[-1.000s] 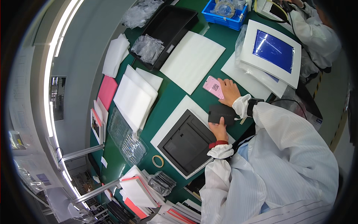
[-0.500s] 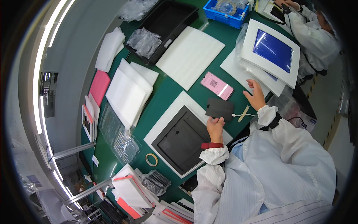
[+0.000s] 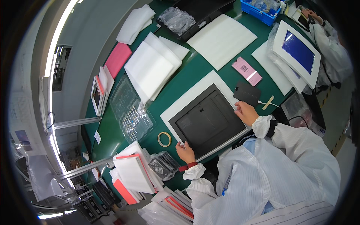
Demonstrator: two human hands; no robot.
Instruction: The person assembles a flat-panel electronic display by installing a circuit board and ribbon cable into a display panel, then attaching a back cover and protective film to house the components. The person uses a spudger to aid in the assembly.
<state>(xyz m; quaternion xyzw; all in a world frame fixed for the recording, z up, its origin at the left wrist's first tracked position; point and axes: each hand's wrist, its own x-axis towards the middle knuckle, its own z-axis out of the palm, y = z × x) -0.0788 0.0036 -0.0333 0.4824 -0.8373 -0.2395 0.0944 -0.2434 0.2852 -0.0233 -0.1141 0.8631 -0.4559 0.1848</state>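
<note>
One green table [image 3: 187, 73] is spreading out around the black frame [image 3: 208, 120], which is lying flat before a person in a white smock [image 3: 277, 168]. Well beyond the frame, a bin [image 3: 219, 6] is sitting, with crumpled film [image 3: 177, 20] lying at its left end. A foam stack [image 3: 150, 67] is leaning over the table beyond and left of the frame, while a pad [image 3: 213, 77] is lying directly under the frame. Beyond and right of the frame, a blue panel [image 3: 298, 52] is resting in its white surround.

The left hand [image 3: 185, 152] is waiting by the frame's near left corner, fingers loosely bent and parted, holding nothing I can see. The right hand [image 3: 246, 113] is bending its fingers at the frame's right edge; whether they're gripping, I cannot tell. Just right of the frame, a dark box [image 3: 246, 93] is lying, and a phone [image 3: 246, 72] is lying slightly farther off. Left of the frame, a tape roll [image 3: 158, 139] is lying flat.
</note>
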